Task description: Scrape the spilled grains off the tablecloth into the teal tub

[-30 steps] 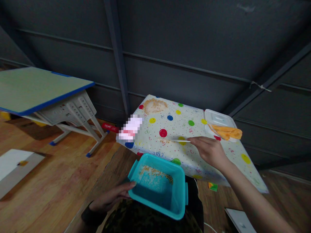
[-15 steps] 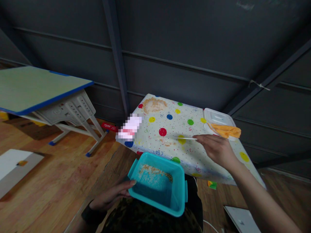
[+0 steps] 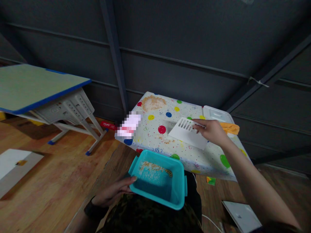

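My left hand (image 3: pixel 119 188) grips the left rim of a turquoise plastic tub (image 3: pixel 167 195), held at the table's front edge over my lap. Inside the tub lie yellowish beans (image 3: pixel 155 166) and white grains. My right hand (image 3: pixel 210 129) pinches a flat white scraper (image 3: pixel 187 136) with a row of slots, tilted above the tabletop. Left of the scraper's edge is a small scatter of beans (image 3: pixel 169 141) on the cloth. A larger patch of beans and white grains (image 3: pixel 153 103) lies at the table's far left corner.
A balloon-print cloth covers the table (image 3: pixel 155 127). A clear-white lid (image 3: pixel 216 113) and an orange cloth (image 3: pixel 229 128) lie at its right side, a blurred-out item (image 3: pixel 130 124) at its left. Another desk (image 3: pixel 41 87) stands left; a dark wall rises behind.
My right hand has turned the scraper from edge-on to broad side showing, and shifted slightly left and up. The left hand and tub have hardly moved.
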`<state>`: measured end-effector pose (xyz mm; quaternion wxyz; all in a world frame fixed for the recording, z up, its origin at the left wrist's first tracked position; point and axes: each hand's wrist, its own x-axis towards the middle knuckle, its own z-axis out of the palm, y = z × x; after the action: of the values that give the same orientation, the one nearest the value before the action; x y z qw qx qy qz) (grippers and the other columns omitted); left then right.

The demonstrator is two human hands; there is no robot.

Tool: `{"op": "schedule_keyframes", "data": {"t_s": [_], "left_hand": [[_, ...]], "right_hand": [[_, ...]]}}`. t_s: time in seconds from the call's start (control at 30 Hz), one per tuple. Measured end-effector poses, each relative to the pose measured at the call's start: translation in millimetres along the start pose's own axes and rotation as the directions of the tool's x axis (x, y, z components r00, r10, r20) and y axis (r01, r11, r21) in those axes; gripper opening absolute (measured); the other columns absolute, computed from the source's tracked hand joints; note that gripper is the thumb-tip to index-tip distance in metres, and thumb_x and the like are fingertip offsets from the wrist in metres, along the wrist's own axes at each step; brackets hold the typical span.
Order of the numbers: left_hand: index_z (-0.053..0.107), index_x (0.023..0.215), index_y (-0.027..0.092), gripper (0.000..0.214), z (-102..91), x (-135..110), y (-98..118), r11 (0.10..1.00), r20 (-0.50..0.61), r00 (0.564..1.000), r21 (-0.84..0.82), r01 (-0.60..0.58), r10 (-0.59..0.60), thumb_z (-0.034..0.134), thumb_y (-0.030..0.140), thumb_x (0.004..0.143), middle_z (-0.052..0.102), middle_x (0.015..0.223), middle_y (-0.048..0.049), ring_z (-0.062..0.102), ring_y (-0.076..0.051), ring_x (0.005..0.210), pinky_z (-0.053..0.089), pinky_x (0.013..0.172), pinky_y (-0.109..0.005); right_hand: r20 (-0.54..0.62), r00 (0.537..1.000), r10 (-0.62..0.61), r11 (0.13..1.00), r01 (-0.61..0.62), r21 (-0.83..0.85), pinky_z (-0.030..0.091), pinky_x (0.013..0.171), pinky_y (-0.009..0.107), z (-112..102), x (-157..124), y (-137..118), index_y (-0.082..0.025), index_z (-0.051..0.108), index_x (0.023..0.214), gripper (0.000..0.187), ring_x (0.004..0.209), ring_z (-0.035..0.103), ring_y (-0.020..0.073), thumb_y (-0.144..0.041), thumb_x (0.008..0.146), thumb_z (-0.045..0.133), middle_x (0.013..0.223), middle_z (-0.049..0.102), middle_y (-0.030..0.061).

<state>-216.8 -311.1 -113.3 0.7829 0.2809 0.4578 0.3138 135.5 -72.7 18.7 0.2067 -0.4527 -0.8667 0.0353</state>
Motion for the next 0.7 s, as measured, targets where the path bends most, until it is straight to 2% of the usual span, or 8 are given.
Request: {"op": "schedule_keyframes", "data": {"t_s": [0.13,0.27,0.47,0.6,0.7], "left_hand": [[0.078,0.095,0.021,0.041,1.6,0,2,1.000,0.032,0.999,-0.010,-0.003,0.003,0.068,0.057,0.077,0.078,0.103,-0.0073,0.068,-0.027,0.106,0.039,0.110,-0.044],[0.078,0.098,0.020,0.038,0.7,1,0,0.999,0.064,0.998,-0.035,-0.013,0.015,0.065,0.052,0.082,0.079,0.103,-0.0072,0.069,-0.026,0.105,0.039,0.111,-0.044],[0.077,0.098,0.019,0.039,-2.4,3,-3,1.000,0.020,1.000,-0.022,-0.017,0.018,0.068,0.052,0.080,0.079,0.103,-0.0083,0.070,-0.025,0.102,0.042,0.107,-0.041],[0.077,0.101,0.019,0.040,-1.8,3,-2,1.000,0.022,1.000,-0.014,-0.003,0.004,0.067,0.052,0.080,0.079,0.105,-0.0073,0.069,-0.025,0.105,0.040,0.109,-0.041],[0.077,0.099,0.020,0.037,-0.7,2,0,1.000,-0.026,1.000,0.003,0.004,-0.004,0.067,0.051,0.081,0.079,0.102,-0.0054,0.068,-0.025,0.105,0.042,0.107,-0.041]], "right_hand": [[0.165,0.986,0.039,0.975,-0.073,0.210,0.056,0.072,0.036,22,28,37,-0.017,0.074,0.113,0.037,0.086,0.071,0.0261,-0.035,0.084,0.059,0.099,0.076,0.0064],[0.201,0.976,0.083,0.941,-0.143,0.308,0.057,0.068,0.036,41,28,55,-0.014,0.073,0.115,0.043,0.080,0.070,0.0254,-0.038,0.082,0.060,0.097,0.076,0.0075],[0.247,0.968,0.033,0.920,-0.126,0.372,0.056,0.067,0.033,43,29,43,-0.016,0.073,0.115,0.041,0.075,0.068,0.0213,-0.039,0.083,0.063,0.095,0.076,0.0060],[0.305,0.952,-0.009,0.910,-0.119,0.397,0.053,0.061,0.028,44,37,32,-0.018,0.074,0.114,0.040,0.067,0.065,0.0165,-0.039,0.082,0.063,0.088,0.076,0.0041],[0.342,0.939,-0.023,0.905,-0.126,0.406,0.049,0.055,0.025,47,39,26,-0.017,0.074,0.114,0.041,0.061,0.061,0.0136,-0.040,0.082,0.062,0.081,0.074,0.0042]]}}
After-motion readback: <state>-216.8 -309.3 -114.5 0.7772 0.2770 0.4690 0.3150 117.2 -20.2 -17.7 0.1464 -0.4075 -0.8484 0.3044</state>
